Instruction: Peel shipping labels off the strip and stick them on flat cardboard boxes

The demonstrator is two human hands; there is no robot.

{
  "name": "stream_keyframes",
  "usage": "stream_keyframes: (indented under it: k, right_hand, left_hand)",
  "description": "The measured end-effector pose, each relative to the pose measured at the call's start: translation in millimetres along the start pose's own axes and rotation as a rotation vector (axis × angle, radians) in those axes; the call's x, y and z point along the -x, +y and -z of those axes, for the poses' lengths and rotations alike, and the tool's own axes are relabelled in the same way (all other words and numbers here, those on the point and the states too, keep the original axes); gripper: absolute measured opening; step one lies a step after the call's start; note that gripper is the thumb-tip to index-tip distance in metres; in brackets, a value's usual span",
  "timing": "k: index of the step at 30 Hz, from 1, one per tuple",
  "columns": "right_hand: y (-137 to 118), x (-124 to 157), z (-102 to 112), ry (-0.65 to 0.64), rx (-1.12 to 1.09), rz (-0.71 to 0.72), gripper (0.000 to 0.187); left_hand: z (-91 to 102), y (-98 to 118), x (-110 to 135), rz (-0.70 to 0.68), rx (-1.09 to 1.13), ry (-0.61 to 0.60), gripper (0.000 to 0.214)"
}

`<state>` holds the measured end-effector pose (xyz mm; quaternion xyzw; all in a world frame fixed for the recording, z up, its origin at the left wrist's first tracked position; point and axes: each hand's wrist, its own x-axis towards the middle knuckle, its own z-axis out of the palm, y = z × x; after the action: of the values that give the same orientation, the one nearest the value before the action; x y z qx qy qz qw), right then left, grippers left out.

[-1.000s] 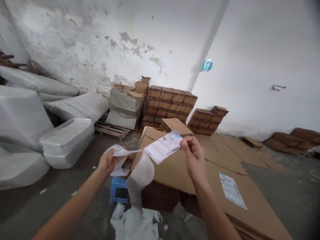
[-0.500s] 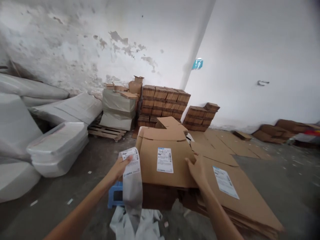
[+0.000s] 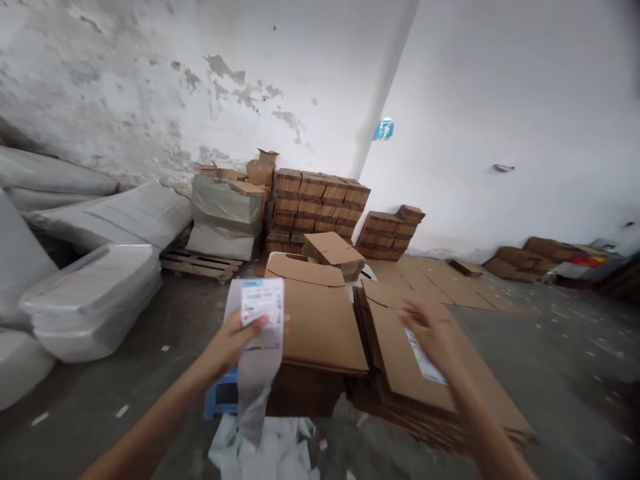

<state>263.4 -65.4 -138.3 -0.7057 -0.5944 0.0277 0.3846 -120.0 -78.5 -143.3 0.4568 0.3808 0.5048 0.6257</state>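
Note:
My left hand (image 3: 231,341) is closed on a strip of white shipping labels (image 3: 261,303), thumb over the top label. The strip's bare backing (image 3: 255,390) hangs down to the floor. My right hand (image 3: 433,333), blurred by motion, hovers with fingers spread over the right stack of flattened cardboard boxes (image 3: 395,383). On that stack's top sheet is a stuck label (image 3: 423,362), partly hidden by the hand. A second stack of flat boxes (image 3: 320,327), with a bare top sheet, lies between my hands.
A blue stool (image 3: 223,398) and a heap of white backing paper (image 3: 273,457) sit on the floor below. Brown carton stacks (image 3: 320,207), a pallet (image 3: 200,263) and white wrapped bundles (image 3: 90,293) line the wall. Loose cardboard sheets (image 3: 450,287) lie on the floor at right.
My right hand stuck the peeled label on the top sheet, then slid that sheet right onto the right stack. My left hand raised the label strip. The view turned right.

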Motion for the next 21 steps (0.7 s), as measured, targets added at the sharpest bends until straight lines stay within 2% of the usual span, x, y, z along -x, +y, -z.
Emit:
stream_keyframes:
  k: [1,2,3,4,5,6,7,9,11,13,15,17,19,21]
  right_hand:
    - [-34.8,12.5,-24.8,-0.237,-0.242,0.103,0.054]
    - [-68.4,24.9,-46.5,-0.404,-0.420,0.199,0.069]
    - [-98.4,36.4,-64.0,-0.501,-0.500,0.300,0.066]
    - [-122.9,46.5,-76.9,-0.529,-0.542,0.366,0.053]
    - [-141.0,55.1,-85.8,-0.504,-0.540,0.410,0.038]
    - [-152.8,62.3,-91.5,-0.452,-0.518,0.434,0.024]
    - [-159.5,68.2,-94.9,-0.398,-0.498,0.452,0.018]
    - [-163.2,75.7,-96.8,-0.349,-0.487,0.541,0.020]
    - [-163.3,75.0,-92.1,-0.331,-0.473,0.665,0.019]
    - [-163.8,62.0,-82.2,-0.282,-0.498,0.690,0.011]
    - [-162.5,37.4,-74.1,-0.206,-0.573,0.549,0.012]
    - [-156.5,9.9,-77.5,-0.146,-0.563,0.347,0.021]
    - [-145.1,-8.5,-95.7,-0.151,-0.442,0.209,0.028]
    - [-129.0,-11.8,-121.0,-0.206,-0.329,0.164,0.028]
  left_hand:
    - [-6.2,-3.2,-0.7,-0.021,-0.086,-0.056,0.040]
    - [-11.3,-5.5,-0.5,-0.058,-0.177,-0.085,0.034]
    - [-15.2,-6.8,0.6,-0.091,-0.249,-0.094,0.029]
    - [-17.9,-7.1,2.6,-0.088,-0.272,-0.098,0.026]
    - [-19.8,-6.4,4.9,-0.043,-0.243,-0.104,0.025]
    - [-21.0,-5.1,7.1,0.028,-0.178,-0.120,0.027]
    - [-21.8,-3.5,8.4,0.111,-0.082,-0.125,0.030]
    - [-21.2,-0.9,6.1,0.230,0.142,-0.017,0.036]
    - [-13.7,-0.7,-3.5,0.230,0.303,0.203,0.034]
    - [4.5,-3.6,-16.4,0.191,0.388,0.403,0.029]
    - [31.0,-8.7,-26.2,0.111,0.379,0.546,0.033]
    - [55.7,-14.9,-29.9,0.053,0.355,0.659,0.037]
    - [68.6,-21.4,-28.8,0.048,0.309,0.665,0.036]
    - [67.6,-27.5,-25.7,0.087,0.247,0.588,0.028]
